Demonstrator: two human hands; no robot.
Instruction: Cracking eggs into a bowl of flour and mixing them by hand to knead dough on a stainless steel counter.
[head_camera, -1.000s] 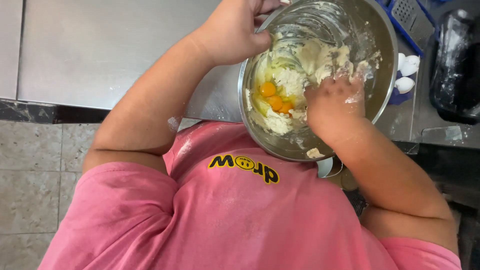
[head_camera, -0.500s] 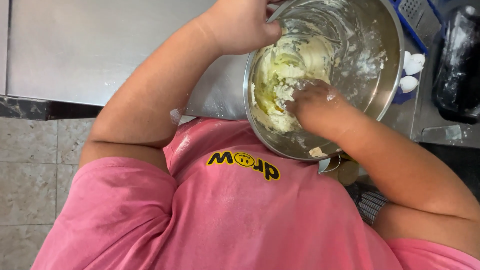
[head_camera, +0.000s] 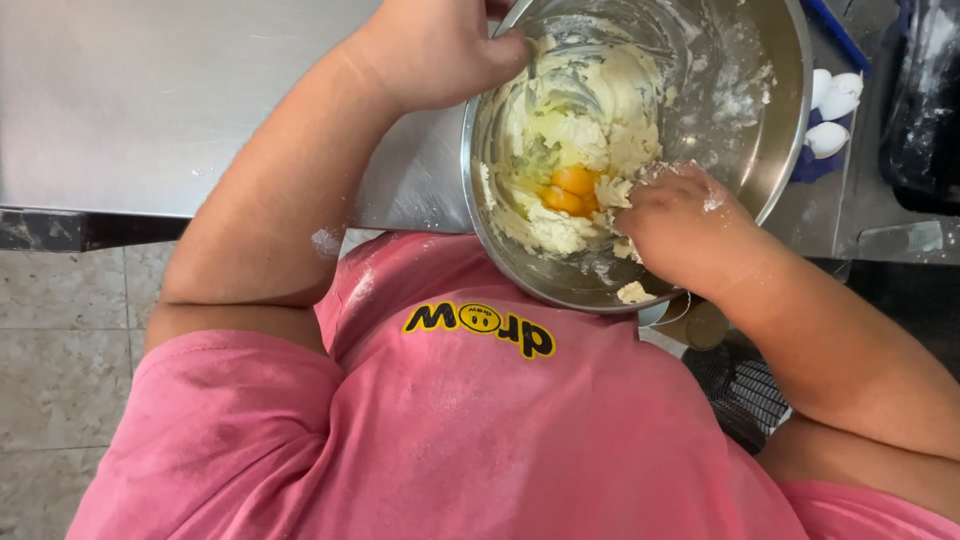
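A large steel mixing bowl (head_camera: 770, 150) rests on the steel counter edge, against my pink shirt. Inside is pale creamy batter (head_camera: 580, 110) with orange egg yolks (head_camera: 570, 190) sitting in it. My left hand (head_camera: 440, 50) grips the bowl's rim at the upper left. My right hand (head_camera: 680, 225) is down in the bowl, fingers sunk in the batter beside the yolks and smeared with it.
Steel counter (head_camera: 150, 100) stretches to the left. Empty white eggshells (head_camera: 835, 110) lie on a blue cloth right of the bowl. A dark floured object (head_camera: 925, 100) sits at the far right. Tiled floor (head_camera: 60, 350) shows lower left.
My right hand has worked through the batter, shifting from the bowl's middle toward its right side. The yolks, covered half a second ago, show again.
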